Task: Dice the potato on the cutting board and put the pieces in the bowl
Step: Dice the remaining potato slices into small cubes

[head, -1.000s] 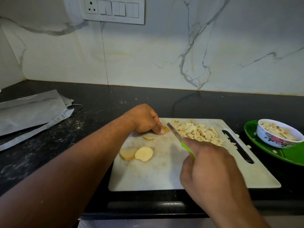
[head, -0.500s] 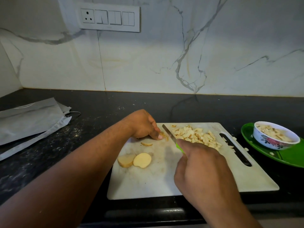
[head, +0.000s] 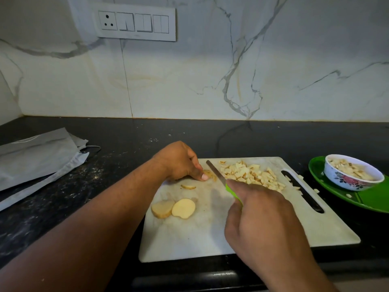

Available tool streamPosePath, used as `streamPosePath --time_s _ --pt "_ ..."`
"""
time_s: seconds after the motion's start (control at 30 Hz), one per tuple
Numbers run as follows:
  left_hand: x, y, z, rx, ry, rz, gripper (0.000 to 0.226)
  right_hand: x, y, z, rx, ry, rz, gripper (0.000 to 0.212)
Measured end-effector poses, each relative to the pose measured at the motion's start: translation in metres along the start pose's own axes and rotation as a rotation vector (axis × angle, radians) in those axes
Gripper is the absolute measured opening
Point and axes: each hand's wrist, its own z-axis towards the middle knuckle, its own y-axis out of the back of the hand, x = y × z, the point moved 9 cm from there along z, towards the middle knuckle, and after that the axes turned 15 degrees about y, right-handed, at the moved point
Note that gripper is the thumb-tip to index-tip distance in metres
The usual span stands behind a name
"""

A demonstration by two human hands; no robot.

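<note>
- Potato slice (head: pixel 207 173) on the far left part of the white cutting board (head: pixel 189 239), pinned under the left hand (head: pixel 181 163); judged firm, light, wet and slick on its cut faces, apt to skid under the blade.
- Best held from above near its left end, fingertips tucked back from the cut line.
- Head view, left hand: knuckles up, fingers curled down onto the slice, thumb tip pressed at its near edge.
- Head view, right hand (head: pixel 259 218): clenched round the green handle of the knife (head: pixel 215 172), forefinger along the top; blade angled away and left, just beside the held slice.
- Pile of diced pieces (head: pixel 250 174) just right of the blade; two uncut rounds (head: pixel 173 208) and a thin sliver (head: pixel 188 187) nearer on the board.
- Floral bowl (head: pixel 353 175), already part filled with dice, on a green plate (head: pixel 372 199) right of the board.
- Judged mid-task: dicing not yet done, pile not yet moved.
</note>
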Motion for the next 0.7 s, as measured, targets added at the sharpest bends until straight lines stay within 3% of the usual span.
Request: streamPosePath --time_s 0.2,0.43,0.7 --pt "-0.003 0.0 -0.004 -0.007 0.005 0.047 0.018 0.002 -0.025 0.005 0.052 0.019 0.05 0.051" --pt "-0.007 -0.001 -0.003 -0.007 -0.018 0.124 0.014 0.0 0.005 -0.021 0.086 0.023 0.064 0.052" --pt "-0.007 0.001 -0.01 -0.06 -0.037 0.123 0.002 -0.005 -0.004 0.012 -0.038 -0.007 0.073 0.045"
